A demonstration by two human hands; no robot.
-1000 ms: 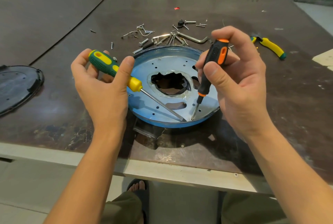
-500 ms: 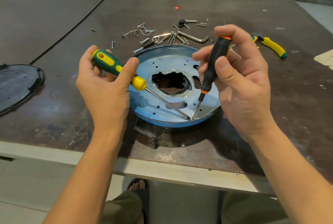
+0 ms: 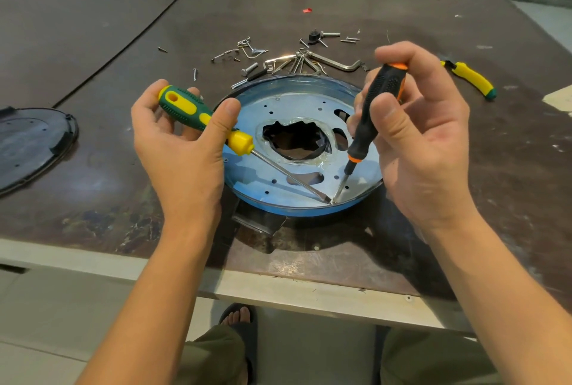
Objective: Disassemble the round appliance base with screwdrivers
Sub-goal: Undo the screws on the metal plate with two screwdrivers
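Round appliance base (image 3: 280,107) lies flat on the table (image 3: 483,186) near its front edge, between the two hands. The left hand (image 3: 182,152) curls thumb and fingers round the green-and-yellow screwdriver (image 3: 193,109). The right hand (image 3: 424,149) pinches the black-and-orange screwdriver (image 3: 373,112). Both tips meet at the base's near rim.

1. Black round cover (image 3: 34,143), cut off by the left edge.
2. Left hand (image 3: 182,155), fingers partly hidden behind the green-and-yellow screwdriver (image 3: 185,106).
3. Loose fasteners (image 3: 247,50), too small to tell apart.
4. Sandalled foot (image 3: 240,315), partly hidden under the table (image 3: 123,264).
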